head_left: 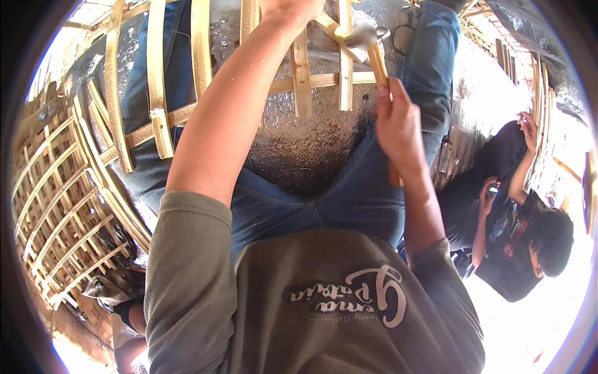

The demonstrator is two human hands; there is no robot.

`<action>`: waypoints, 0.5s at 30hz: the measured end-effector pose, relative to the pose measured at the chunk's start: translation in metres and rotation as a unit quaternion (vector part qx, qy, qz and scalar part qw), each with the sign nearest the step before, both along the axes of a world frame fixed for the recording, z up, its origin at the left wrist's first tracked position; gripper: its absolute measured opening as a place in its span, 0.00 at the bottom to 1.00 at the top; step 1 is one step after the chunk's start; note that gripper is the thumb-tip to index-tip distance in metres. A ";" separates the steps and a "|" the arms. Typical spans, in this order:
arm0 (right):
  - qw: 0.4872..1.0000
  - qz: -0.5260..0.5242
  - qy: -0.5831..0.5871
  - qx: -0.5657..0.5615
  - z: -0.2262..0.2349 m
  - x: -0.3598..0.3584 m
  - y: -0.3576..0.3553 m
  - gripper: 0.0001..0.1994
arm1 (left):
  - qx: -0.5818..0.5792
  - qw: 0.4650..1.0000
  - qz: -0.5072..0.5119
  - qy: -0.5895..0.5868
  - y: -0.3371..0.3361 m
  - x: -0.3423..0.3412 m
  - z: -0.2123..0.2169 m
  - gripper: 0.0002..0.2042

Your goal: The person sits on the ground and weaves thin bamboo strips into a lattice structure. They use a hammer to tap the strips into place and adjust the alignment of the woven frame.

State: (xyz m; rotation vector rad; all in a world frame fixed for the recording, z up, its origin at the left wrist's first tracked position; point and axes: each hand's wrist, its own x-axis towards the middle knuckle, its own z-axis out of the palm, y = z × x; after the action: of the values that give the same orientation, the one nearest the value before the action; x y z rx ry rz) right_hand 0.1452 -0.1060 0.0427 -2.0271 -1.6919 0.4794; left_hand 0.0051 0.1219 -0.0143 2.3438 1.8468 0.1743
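Right hand (398, 128) clenched around wooden-handled steel hammer (372, 50), handle running up-frame, head just beside pale bamboo slat frame (299, 81). Left hand (289, 9) top centre, pressing slats; grip cut off, cannot tell.

Seated person (511, 212) (dark shirt), bamboo lattice (56, 199)

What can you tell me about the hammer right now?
The hammer has a pale wooden handle and a shiny metal head. The right hand grips the handle low down, so it stands roughly upright in the picture, head at the top, by a crossing of the bamboo lattice. Whether the head touches the strips is unclear.
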 end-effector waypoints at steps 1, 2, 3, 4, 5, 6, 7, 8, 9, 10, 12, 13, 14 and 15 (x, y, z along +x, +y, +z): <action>0.999 -0.027 0.038 -0.013 0.012 0.007 -0.003 0.07 | 0.015 1.000 -0.010 0.001 0.001 -0.001 0.000 0.14; 0.995 -0.053 0.075 -0.026 0.024 0.011 -0.002 0.07 | 0.029 0.999 -0.020 0.002 0.002 0.000 0.000 0.15; 0.985 -0.101 0.135 0.020 0.029 0.013 -0.004 0.07 | 0.006 1.000 -0.003 -0.015 0.001 0.000 -0.002 0.15; 0.961 -0.140 0.227 0.067 0.037 0.011 -0.001 0.07 | -0.011 0.999 0.016 -0.031 0.004 0.001 0.000 0.15; 0.957 -0.148 0.233 0.092 0.029 0.008 -0.001 0.08 | -0.028 0.998 0.035 -0.047 0.006 0.001 0.001 0.15; 0.951 -0.156 0.240 0.117 0.016 0.006 0.000 0.09 | -0.015 0.999 0.028 -0.029 0.004 -0.003 0.000 0.14; 0.981 -0.078 0.155 0.086 0.005 0.009 0.001 0.09 | 0.001 1.000 0.020 -0.014 0.004 -0.006 -0.003 0.14; 0.997 -0.012 0.060 0.053 -0.007 0.014 0.000 0.10 | 0.016 1.000 -0.001 -0.005 0.004 0.000 -0.007 0.14; 0.998 0.054 -0.036 0.017 -0.013 0.019 -0.002 0.10 | 0.041 0.999 -0.023 -0.008 0.005 0.007 -0.011 0.14; 1.000 0.015 -0.001 0.006 -0.002 0.015 -0.001 0.11 | 0.065 0.997 -0.034 -0.005 0.005 0.002 -0.015 0.14; 0.996 -0.057 0.071 -0.017 0.033 0.010 0.005 0.11 | 0.067 0.998 -0.020 -0.005 0.009 -0.001 -0.015 0.13; 0.987 -0.107 0.124 -0.003 0.041 0.009 0.006 0.11 | 0.038 0.999 0.008 -0.005 0.006 -0.003 -0.010 0.13; 0.959 -0.113 0.256 0.044 0.044 0.007 0.005 0.10 | 0.010 0.999 0.036 -0.005 0.001 -0.008 -0.006 0.13; 0.970 -0.123 0.201 0.061 0.036 0.006 0.004 0.09 | 0.014 0.999 0.028 -0.009 0.001 -0.003 -0.007 0.13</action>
State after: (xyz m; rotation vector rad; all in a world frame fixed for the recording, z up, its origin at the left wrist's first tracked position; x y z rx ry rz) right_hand 0.1511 -0.1019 0.0789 -1.8639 -1.1836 0.6337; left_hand 0.0021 0.1230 -0.0218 2.3007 1.9156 0.2290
